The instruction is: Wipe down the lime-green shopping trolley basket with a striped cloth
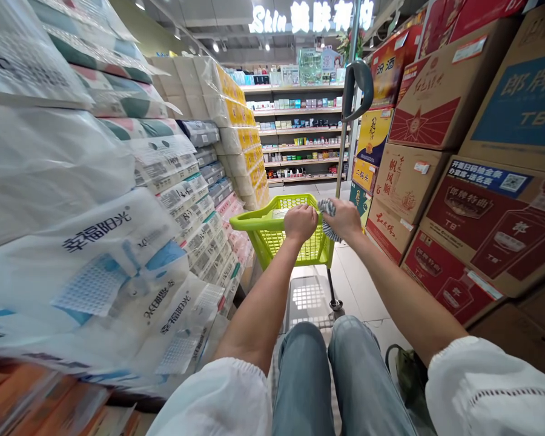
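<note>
A lime-green shopping cart (272, 254) with a lattice basket stands ahead of my knees. My left hand (301, 221) is closed round the right part of its green rim handle (258, 224). Just to the right, my right hand (344, 219) grips a bunched grey-and-white striped cloth (330, 229) at the cart's right corner. The cloth hangs below my fingers, and I cannot tell whether it touches the rim. A thin upright metal pole (342, 157) with a grey loop (360, 91) at its upper part rises beyond my right hand.
Plastic-wrapped tissue packs (118, 266) are stacked high on the left. Cardboard cartons (490, 212) are piled along the right. Shelves of small boxed goods (300, 121) stand at the aisle's far end. A dark green bag (411, 375) lies beside my right leg on the tiled floor (358, 275).
</note>
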### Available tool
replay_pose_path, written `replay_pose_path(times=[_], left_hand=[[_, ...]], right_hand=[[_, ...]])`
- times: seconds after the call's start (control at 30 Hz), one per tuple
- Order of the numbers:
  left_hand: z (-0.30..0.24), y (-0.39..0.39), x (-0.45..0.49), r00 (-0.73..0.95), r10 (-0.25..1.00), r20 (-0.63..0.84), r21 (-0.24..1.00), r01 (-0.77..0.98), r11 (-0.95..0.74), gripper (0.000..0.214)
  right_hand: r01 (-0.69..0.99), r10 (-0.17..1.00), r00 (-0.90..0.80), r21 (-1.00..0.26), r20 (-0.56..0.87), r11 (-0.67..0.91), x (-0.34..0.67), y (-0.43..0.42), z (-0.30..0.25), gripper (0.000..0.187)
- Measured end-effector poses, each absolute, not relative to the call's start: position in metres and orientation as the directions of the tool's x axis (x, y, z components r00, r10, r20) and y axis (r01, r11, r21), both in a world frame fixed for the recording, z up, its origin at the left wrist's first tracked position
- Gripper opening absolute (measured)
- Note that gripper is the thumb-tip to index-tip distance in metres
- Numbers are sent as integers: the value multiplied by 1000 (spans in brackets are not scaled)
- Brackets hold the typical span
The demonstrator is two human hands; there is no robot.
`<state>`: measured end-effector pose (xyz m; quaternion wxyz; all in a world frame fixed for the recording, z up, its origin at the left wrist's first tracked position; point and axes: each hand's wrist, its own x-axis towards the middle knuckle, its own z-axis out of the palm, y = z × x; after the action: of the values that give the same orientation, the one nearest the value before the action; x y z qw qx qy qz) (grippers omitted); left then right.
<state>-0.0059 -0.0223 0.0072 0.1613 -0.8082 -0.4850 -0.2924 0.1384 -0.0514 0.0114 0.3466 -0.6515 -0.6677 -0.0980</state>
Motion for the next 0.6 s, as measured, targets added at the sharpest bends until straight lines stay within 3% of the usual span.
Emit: replay_pose_path(times=[0.17,0.33,0.43,0.6], left_hand=[[7,-25,-15,372,701,609,20,876,-482,37],[4,-25,-20,383,673,633,18,861,-508,43],[3,-24,-16,375,663,648,17,863,-505,43],[5,-28,-12,336,698,632,33,889,-457,37]], right_hand=[[943,794,-11,-258,607,210,119,-63,8,49],[916,826,156,-393,541,84,160,-51,15,46],[910,820,190,-410,539,59,167,-48,20,45],[927,823,71,-341,564,154,128,-65,17,46]])
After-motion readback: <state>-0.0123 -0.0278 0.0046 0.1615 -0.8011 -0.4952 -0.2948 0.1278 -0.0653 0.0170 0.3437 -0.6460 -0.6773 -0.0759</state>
